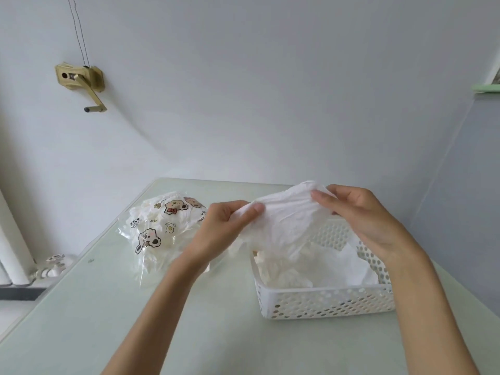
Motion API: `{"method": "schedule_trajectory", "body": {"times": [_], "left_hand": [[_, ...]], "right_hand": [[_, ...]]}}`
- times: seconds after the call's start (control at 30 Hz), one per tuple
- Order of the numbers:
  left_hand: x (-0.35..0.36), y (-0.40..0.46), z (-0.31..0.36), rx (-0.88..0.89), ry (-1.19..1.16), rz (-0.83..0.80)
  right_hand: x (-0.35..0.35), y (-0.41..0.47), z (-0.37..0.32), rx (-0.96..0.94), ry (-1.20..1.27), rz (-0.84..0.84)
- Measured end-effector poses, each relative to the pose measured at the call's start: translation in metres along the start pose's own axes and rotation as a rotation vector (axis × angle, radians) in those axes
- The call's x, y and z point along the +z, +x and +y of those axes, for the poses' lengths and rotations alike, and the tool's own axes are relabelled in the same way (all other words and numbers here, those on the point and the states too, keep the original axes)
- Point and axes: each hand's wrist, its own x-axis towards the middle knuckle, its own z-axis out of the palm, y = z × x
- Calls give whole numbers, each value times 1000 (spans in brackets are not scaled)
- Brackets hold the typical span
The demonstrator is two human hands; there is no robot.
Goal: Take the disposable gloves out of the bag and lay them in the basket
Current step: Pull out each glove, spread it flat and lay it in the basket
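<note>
White, thin and crinkled, a glove is stretched between both hands above the far left part of the basket. The left hand pinches its left edge, thumb on top and fingers curled beneath; the right hand pinches the upper right edge between thumb and fingertips, with its other fingers bent loosely behind the film. The glove's lower part hangs down toward the inside of the basket, though whether it touches what lies there cannot be told.

The basket is white plastic with perforated walls and stands on the pale green table, right of centre. More gloves lie crumpled in it. To its left, well apart, the bag lies on the table: clear plastic printed with cartoon bears and holding a white bundle. On the wall behind, at the upper left, a brass-coloured crank is mounted with thin cords running up from it.
</note>
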Motion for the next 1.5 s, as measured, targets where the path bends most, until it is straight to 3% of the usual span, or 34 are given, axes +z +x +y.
{"method": "schedule_trajectory", "body": {"times": [0.13,0.23,0.43,0.57,0.7,0.8,0.97,1.17,1.27,1.5], "left_hand": [[-2,-4,13,59,-69,-103],[0,-7,25,84,-98,-81],[-14,-14,49,223,99,185],[-28,-27,74,368,291,391],[-34,-17,80,403,357,423],[-14,10,59,289,523,319],[51,56,-7,17,743,-85],[99,76,-38,-26,986,-281],[109,81,-44,23,1098,-308],[110,80,-30,221,1086,-103]], "right_hand": [[-8,-9,-5,2,234,-66],[-1,-12,-14,-1,383,-46],[27,-18,-24,-105,169,194],[47,-20,-37,-141,304,102],[38,-18,-39,-151,381,30],[15,-14,-16,-75,201,57],[-35,1,51,149,-362,45],[-58,7,97,317,-646,77],[-60,4,107,303,-813,94],[-59,-1,109,274,-1076,55]]}}
